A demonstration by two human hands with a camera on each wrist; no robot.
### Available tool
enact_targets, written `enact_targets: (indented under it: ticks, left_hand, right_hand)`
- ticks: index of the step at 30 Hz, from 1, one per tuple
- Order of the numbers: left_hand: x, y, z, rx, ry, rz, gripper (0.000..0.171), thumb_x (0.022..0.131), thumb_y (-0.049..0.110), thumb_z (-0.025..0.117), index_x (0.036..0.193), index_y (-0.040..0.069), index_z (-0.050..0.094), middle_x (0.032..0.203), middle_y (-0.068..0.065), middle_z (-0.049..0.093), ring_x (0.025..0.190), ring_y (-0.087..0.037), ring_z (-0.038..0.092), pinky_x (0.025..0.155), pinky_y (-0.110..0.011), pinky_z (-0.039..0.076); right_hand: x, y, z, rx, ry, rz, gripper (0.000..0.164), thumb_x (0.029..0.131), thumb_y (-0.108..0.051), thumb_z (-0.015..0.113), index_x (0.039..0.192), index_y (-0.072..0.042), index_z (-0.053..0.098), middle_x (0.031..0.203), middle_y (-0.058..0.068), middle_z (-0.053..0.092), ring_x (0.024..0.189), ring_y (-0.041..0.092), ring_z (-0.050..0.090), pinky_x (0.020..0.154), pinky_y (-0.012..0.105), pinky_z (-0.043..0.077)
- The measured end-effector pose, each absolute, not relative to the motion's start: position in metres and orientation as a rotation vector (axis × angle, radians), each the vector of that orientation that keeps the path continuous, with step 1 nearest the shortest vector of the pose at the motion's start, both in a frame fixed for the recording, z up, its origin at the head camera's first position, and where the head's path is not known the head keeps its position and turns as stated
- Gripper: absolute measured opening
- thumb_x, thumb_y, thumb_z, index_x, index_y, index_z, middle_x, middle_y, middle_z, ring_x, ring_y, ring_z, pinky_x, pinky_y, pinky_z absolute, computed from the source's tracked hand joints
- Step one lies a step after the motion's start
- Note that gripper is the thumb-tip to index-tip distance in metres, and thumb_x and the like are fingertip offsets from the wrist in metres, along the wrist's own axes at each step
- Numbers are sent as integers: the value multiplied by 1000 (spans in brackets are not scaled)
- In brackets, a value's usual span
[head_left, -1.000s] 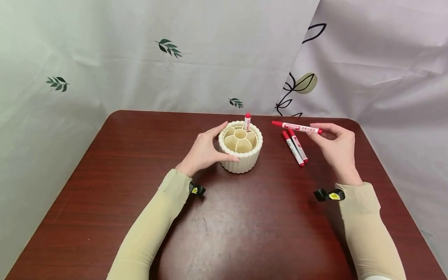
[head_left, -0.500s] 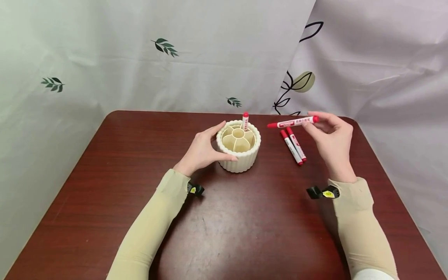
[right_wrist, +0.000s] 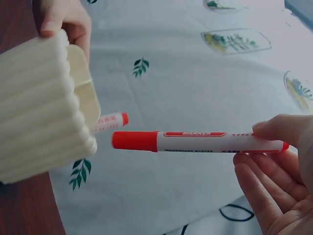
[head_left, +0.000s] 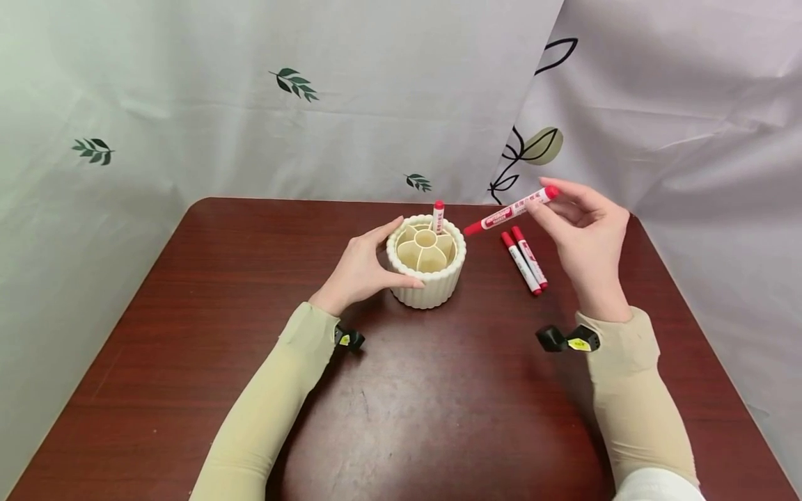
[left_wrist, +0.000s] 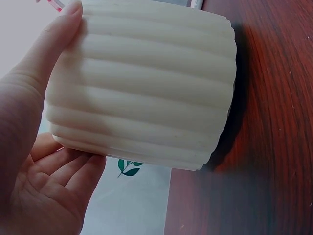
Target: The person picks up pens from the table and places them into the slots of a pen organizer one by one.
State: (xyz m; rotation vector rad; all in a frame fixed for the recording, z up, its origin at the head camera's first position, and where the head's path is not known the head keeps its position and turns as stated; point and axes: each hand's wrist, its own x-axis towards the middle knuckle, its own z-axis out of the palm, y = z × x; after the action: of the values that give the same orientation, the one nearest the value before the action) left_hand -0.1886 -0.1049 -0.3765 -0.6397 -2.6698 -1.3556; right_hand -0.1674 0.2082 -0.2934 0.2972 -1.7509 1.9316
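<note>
A cream, ribbed pen holder (head_left: 429,289) with petal-like compartments stands on the table. My left hand (head_left: 360,271) grips its left side, thumb across the front and fingers round the back, as the left wrist view also shows. One red-capped marker (head_left: 438,217) stands in a rear compartment. My right hand (head_left: 585,240) pinches a red-and-white whiteboard marker (head_left: 510,211) near its end, between thumb and fingers. That marker slants down to the left, its red cap close by the holder's right rim. In the right wrist view the held marker (right_wrist: 195,142) points toward the holder (right_wrist: 39,107).
Two more red-capped markers, a left one (head_left: 521,264) and a right one (head_left: 530,257), lie side by side on the dark red-brown table (head_left: 426,417), right of the holder. Behind the table hangs a pale curtain (head_left: 363,139) with leaf prints.
My right hand has moved left and up with the marker, bringing its cap nearer the holder and tilting it more steeply. My left hand has kept its grip on the holder.
</note>
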Motion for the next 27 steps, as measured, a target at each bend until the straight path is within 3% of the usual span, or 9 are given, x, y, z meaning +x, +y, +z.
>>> enact_targets:
  ticks: [11, 27]
  left_hand:
    - [-189, -105, -376, -642, -2664, -1359, 119, 58, 56, 97, 155, 14, 44, 151, 3, 50, 133, -5, 48, 108, -28, 40]
    - [-188, -106, -376, -652, -2658, -1382, 119, 58, 54, 97, 156, 14, 43, 150, 2, 51, 131, -6, 50, 107, -28, 42]
  right_hand:
    - [-163, 190, -285, 428, -1793, 1958, 32, 78, 12, 82, 109, 10, 74, 88, 13, 74, 75, 20, 71, 74, 24, 58]
    - [-175, 171, -313, 452, -2120, 1842, 35, 83, -3, 85, 117, -2, 76, 100, 10, 74, 86, 21, 72, 78, 27, 58]
